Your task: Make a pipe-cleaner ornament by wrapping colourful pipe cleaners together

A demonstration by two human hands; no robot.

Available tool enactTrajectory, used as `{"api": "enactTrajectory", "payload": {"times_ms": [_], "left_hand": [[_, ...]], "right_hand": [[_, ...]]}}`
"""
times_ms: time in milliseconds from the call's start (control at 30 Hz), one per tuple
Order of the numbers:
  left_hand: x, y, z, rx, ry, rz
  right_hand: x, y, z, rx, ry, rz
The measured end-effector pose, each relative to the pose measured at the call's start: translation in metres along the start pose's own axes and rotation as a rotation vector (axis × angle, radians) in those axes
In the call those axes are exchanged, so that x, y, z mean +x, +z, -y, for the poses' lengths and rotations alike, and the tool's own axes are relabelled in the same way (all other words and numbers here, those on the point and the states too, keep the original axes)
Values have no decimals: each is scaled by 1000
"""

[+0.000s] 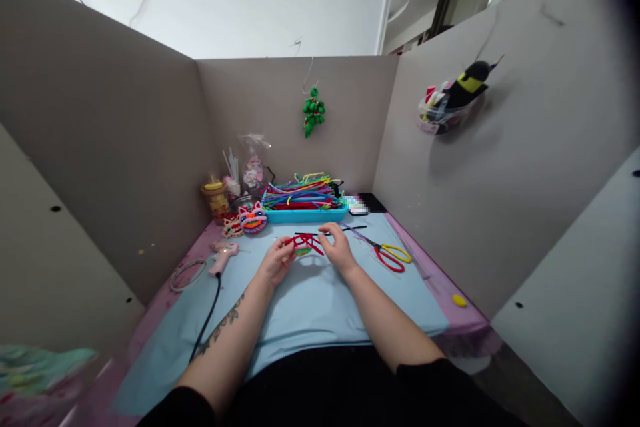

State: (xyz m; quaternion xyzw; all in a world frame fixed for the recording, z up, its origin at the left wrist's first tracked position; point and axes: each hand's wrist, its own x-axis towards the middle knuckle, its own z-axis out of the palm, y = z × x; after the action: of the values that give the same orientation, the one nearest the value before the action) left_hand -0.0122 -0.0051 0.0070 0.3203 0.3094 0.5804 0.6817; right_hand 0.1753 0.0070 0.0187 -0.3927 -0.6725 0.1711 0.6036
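Observation:
Over the middle of the table, my left hand pinches the left side of a small piece of red pipe cleaners with loose red ends sticking out to the right. Green and a little pink show on its underside. My right hand is at the right of the piece, thumb and fingers curled together by a red strand; the exact contact is too small to see well. Behind the hands lies a black pipe cleaner. To the right rest scissors with one red and one yellow handle.
A blue tray of colourful pipe cleaners stands at the back. Lion-head figures and a pink glue gun with its cord are at left. Grey partitions enclose the table. A yellow disc lies at right.

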Motion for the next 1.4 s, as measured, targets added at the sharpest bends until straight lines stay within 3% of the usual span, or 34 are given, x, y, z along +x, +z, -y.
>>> {"api": "enactTrajectory", "payload": {"times_ms": [333,467,600,833,967,1167,1400], "left_hand": [[-4,3,-3,53,17,61],[-5,6,1,228,110,117],[-4,6,6,298,163,97],[-9,11,-1,214,128,60],[-8,10,-3,159,120,60],[-4,4,-7,61,132,5],[-3,-4,-11,-66,116,-6]], "right_hand": [[-11,16,1,74,32,243],[-12,17,1,77,13,228],[-10,16,-4,69,-43,240],[-9,15,-16,-44,-144,296],[-9,12,-12,-150,-184,228],[-5,0,-13,-247,-48,3],[-4,-2,-34,-465,203,94]]}}
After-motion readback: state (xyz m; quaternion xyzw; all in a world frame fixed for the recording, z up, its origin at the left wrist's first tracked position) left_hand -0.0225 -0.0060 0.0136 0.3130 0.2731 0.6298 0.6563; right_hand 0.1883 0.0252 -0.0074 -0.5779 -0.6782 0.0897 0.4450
